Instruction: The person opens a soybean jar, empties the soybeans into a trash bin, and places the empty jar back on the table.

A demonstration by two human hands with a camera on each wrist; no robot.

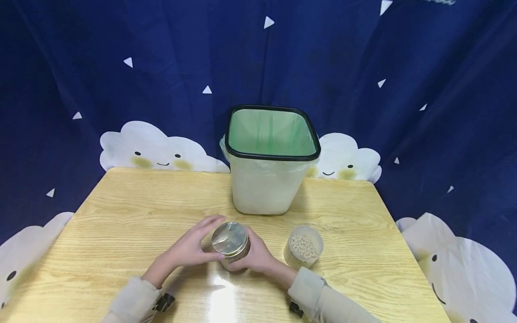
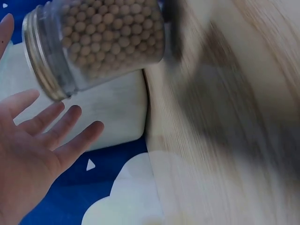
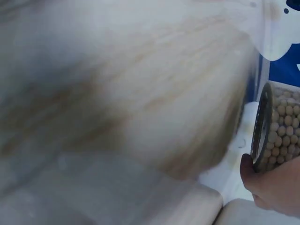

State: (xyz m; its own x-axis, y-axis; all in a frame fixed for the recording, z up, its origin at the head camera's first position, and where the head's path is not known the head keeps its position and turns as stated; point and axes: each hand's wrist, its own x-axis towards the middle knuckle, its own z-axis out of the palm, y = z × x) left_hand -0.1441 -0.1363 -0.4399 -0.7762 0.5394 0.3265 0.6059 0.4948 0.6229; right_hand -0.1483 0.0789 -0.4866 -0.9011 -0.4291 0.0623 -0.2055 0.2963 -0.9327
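Note:
A clear jar (image 2: 115, 35) with a gold screw lid (image 1: 230, 237) is full of small round beige balls. My right hand (image 1: 258, 255) grips it by the side, thumb and fingers around the clear wall. In the right wrist view, part of that hand shows against the jar (image 3: 286, 126) near its base. My left hand (image 1: 194, 244) is held around the other side of the lid. Its fingers (image 2: 77, 136) are spread and fairly straight, with the fingertips right by the lid's rim in the left wrist view.
To the right stands a clear lidless container (image 1: 304, 246) with similar beige balls in it. A white bin (image 1: 262, 186) with a black rim and a plastic liner stands behind the hands. The wooden table (image 1: 153, 197) backs onto a dark blue curtain (image 1: 169, 54) with clouds.

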